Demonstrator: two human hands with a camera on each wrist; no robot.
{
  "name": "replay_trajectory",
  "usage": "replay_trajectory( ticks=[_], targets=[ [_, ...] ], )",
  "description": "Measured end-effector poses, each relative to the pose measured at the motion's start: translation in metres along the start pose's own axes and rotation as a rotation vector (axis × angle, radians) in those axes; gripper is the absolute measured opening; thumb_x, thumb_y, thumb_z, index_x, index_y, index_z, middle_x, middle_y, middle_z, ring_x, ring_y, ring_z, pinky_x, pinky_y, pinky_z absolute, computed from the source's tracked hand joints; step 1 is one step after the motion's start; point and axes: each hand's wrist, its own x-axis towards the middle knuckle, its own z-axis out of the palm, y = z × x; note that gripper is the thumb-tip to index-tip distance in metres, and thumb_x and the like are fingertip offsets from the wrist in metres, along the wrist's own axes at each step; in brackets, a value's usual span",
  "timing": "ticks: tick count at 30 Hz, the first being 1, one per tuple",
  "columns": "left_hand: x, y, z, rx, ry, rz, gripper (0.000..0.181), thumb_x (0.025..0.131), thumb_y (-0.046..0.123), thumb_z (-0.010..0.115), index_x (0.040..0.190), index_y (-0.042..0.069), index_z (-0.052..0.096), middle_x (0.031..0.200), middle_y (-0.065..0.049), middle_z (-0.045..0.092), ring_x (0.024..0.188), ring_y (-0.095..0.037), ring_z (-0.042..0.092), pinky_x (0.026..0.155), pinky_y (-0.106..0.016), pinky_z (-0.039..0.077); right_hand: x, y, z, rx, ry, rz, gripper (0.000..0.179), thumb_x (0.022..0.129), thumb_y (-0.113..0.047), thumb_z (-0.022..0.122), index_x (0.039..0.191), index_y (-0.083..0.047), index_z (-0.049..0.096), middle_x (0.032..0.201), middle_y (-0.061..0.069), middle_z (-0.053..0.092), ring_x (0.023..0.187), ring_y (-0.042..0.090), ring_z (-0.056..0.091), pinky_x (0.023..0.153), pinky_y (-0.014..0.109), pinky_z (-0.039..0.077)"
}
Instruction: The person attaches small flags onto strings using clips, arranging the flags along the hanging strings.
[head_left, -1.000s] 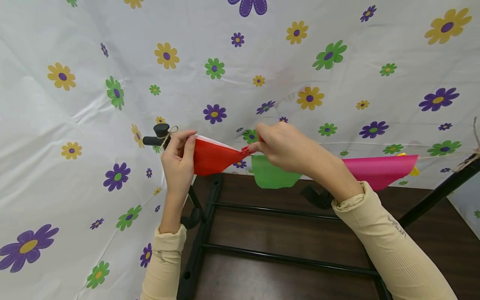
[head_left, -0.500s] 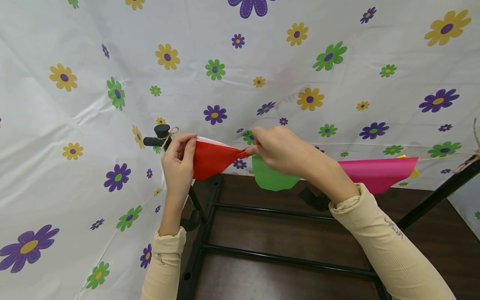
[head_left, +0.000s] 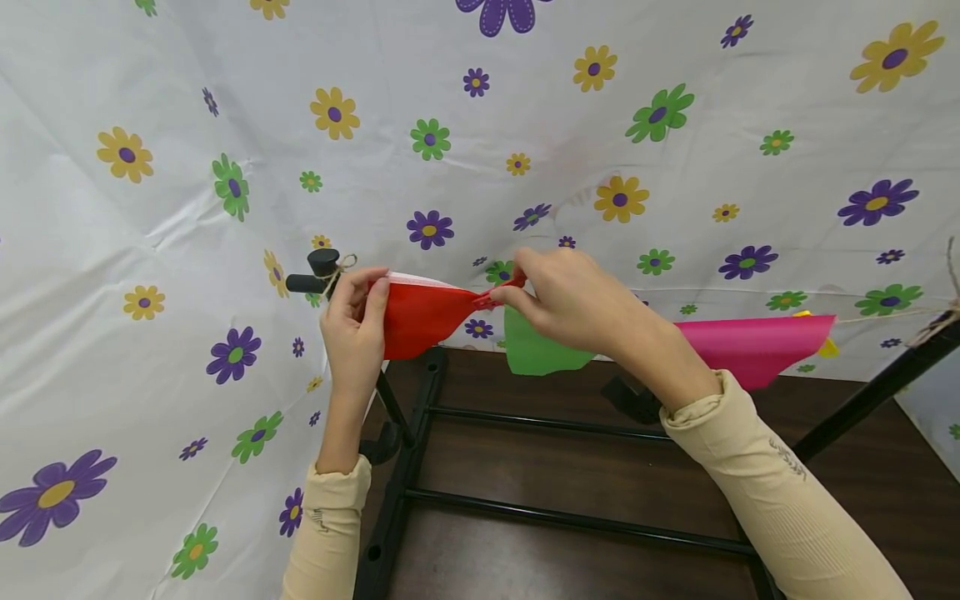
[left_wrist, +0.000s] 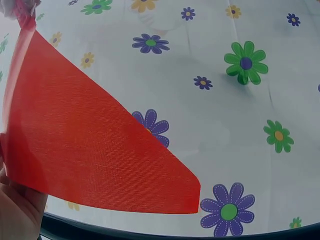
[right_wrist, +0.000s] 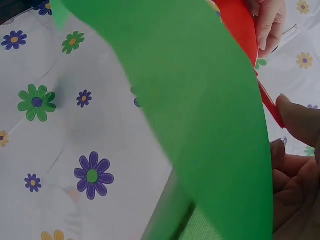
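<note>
At the left of the head view my left hand [head_left: 354,325] pinches the upper left corner of a red pennant [head_left: 427,318], which has a pale folded top edge. A red clothespin [head_left: 489,299] sits at the pennant's right corner. My right hand [head_left: 577,302] holds that clothespin's handles between thumb and fingers. Behind and below the right hand hangs a green pennant [head_left: 538,348], partly hidden by it. Seen from the right wrist, the green pennant [right_wrist: 200,110] covers much of the view, with the red clothespin [right_wrist: 270,105] under the thumb. In the left wrist view the red pennant [left_wrist: 95,140] spreads flat.
A pink pennant [head_left: 757,346] and a yellow clip [head_left: 828,347] hang farther right. Twine [head_left: 892,312] runs to a black pole [head_left: 885,383]; a black post end [head_left: 324,262] with a twine bow stands left. A flowered sheet [head_left: 675,250] is behind.
My right thumb and fingers have shifted slightly on the clothespin, showing more of its handles. The red pennant has moved a little left, and the green one sways. The left hand barely moves.
</note>
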Motion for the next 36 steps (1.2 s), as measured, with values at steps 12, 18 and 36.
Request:
replay_trajectory(
  ticks=[12, 18, 36],
  targets=[
    [-0.003, -0.001, -0.002, -0.042, 0.028, 0.002, 0.034, 0.106, 0.023, 0.06, 0.131, -0.001, 0.061, 0.12, -0.013, 0.071, 0.101, -0.024, 0.069, 0.086, -0.035, 0.06, -0.003, 0.0, 0.003, -0.037, 0.021, -0.005, 0.023, 0.099, -0.021, 0.072, 0.102, 0.001, 0.065, 0.064, 0.002, 0.054, 0.054, 0.017, 0.046, 0.054, 0.032, 0.04],
    [-0.004, -0.001, -0.003, -0.021, 0.055, 0.016, 0.034, 0.107, 0.024, 0.057, 0.132, 0.002, 0.063, 0.126, -0.015, 0.069, 0.106, -0.023, 0.068, 0.089, -0.035, 0.059, -0.005, 0.002, 0.003, -0.034, 0.042, -0.008, 0.026, 0.101, -0.024, 0.07, 0.106, 0.001, 0.065, 0.065, 0.002, 0.054, 0.054, 0.018, 0.049, 0.055, 0.034, 0.045],
    [-0.008, -0.004, 0.0, -0.018, 0.118, 0.08, 0.032, 0.106, 0.014, 0.057, 0.131, -0.004, 0.062, 0.128, -0.012, 0.069, 0.112, -0.022, 0.065, 0.098, -0.035, 0.055, -0.014, 0.005, -0.001, -0.022, 0.145, -0.094, 0.019, 0.102, -0.018, 0.067, 0.107, 0.001, 0.067, 0.068, 0.002, 0.059, 0.057, 0.016, 0.052, 0.057, 0.035, 0.046]
  ],
)
